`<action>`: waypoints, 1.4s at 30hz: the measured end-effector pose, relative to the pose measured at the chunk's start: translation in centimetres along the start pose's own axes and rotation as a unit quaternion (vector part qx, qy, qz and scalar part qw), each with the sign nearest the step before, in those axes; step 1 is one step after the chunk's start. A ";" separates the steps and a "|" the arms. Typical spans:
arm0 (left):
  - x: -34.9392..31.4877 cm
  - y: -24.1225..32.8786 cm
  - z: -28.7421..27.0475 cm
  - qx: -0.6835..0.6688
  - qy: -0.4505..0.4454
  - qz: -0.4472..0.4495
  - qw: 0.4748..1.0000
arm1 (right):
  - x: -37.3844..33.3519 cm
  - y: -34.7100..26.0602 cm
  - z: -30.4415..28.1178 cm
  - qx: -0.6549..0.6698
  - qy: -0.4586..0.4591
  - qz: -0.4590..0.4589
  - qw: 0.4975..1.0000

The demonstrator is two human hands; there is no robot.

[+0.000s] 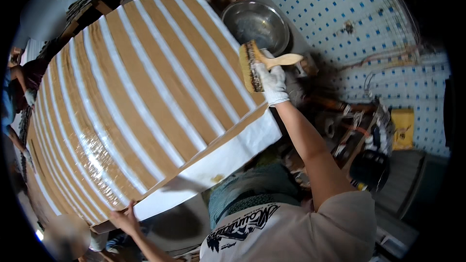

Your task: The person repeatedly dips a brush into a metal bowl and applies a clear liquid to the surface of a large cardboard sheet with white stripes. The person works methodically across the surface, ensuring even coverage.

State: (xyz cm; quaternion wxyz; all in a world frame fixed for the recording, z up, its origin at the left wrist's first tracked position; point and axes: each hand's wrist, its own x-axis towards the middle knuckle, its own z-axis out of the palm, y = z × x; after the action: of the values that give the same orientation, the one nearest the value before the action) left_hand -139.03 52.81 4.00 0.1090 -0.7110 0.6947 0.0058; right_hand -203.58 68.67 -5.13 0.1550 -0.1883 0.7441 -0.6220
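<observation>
My right hand, in a white glove, grips a wide flat brush with a pale wooden handle. Its bristles are at the right edge of a large table covered with brown sheet and white strips. Bare, my left hand rests at the table's near edge, thumb apart from the fingers; the fingertips show poorly. White paper or cloth hangs down the near side. A glossy wet-looking or filmed patch shines on the left part of the sheet.
A metal basin stands beyond the brush, beside the table. Clutter and tools lie to the right, with a yellow bag. Other people stand at the far left, one gloved hand by the table edge; another person is at lower left.
</observation>
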 end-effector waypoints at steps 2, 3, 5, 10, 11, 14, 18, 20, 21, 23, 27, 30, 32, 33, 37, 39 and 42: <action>0.1 1.0 -0.7 -0.176 -0.062 -0.040 0.982 | 7.2 4.6 -3.6 0.023 0.047 0.008 0.999; 0.3 1.5 -1.1 -0.257 -0.087 -0.066 0.960 | 10.6 7.6 -5.2 -0.108 0.049 0.017 0.993; -0.4 -0.9 0.9 -0.097 -0.040 -0.085 0.991 | 16.6 10.3 -5.5 -0.288 0.006 0.043 0.957; -0.3 -2.7 1.1 -0.342 -0.128 -0.114 0.924 | 23.7 16.4 -2.4 -0.363 -0.118 -0.028 0.924; 0.6 -2.4 0.7 -0.326 -0.138 -0.108 0.929 | 24.3 17.8 -1.6 -0.291 -0.130 -0.024 0.948; 0.4 -2.1 0.5 -0.352 -0.129 -0.165 0.912 | 24.8 21.4 0.2 -0.265 -0.141 0.025 0.954; 0.2 -2.3 0.2 -0.329 -0.133 -0.186 0.916 | 25.0 24.9 0.8 -0.291 -0.172 0.083 0.937; -0.6 -3.6 0.3 -0.324 -0.127 -0.181 0.920 | 26.8 22.7 1.3 -0.375 -0.232 0.196 0.876; -0.2 -4.2 0.4 -0.334 -0.147 -0.164 0.916 | 27.2 23.0 0.8 -0.234 -0.218 0.183 0.930; -0.4 -4.6 1.3 -0.307 -0.108 -0.164 0.931 | 27.4 22.5 0.1 0.032 -0.151 0.185 0.971; 0.8 -3.3 1.3 -0.333 -0.123 -0.158 0.921 | 29.4 24.8 -4.2 -0.051 0.030 0.391 0.918; -1.7 -4.2 1.7 -0.305 -0.069 -0.163 0.936 | 27.8 22.4 -4.8 0.167 0.014 0.415 0.894; -0.6 -5.1 2.4 -0.301 -0.061 -0.139 0.941 | 28.5 25.1 -7.3 0.210 0.064 0.405 0.887; -1.2 -6.0 2.9 -0.327 -0.058 -0.134 0.934 | 28.1 24.7 -7.3 0.179 0.069 0.407 0.893; -0.4 -0.6 1.0 -0.419 -0.079 -0.114 0.897 | 26.0 18.9 -8.8 0.253 -0.007 0.415 0.874; -0.6 -1.6 0.1 -0.186 -0.066 -0.139 0.971 | 23.5 13.7 -8.7 -0.145 -0.257 0.157 0.942; 0.5 2.0 -1.6 -0.067 -0.047 -0.186 0.979 | 23.3 9.7 -7.7 0.314 -0.192 0.331 0.869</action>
State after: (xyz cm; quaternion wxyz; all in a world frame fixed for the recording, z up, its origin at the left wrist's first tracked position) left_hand -141.25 51.99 5.19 0.0932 -0.8326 0.5422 0.0650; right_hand -228.50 65.79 -13.25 0.5429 0.0117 0.4834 -0.6866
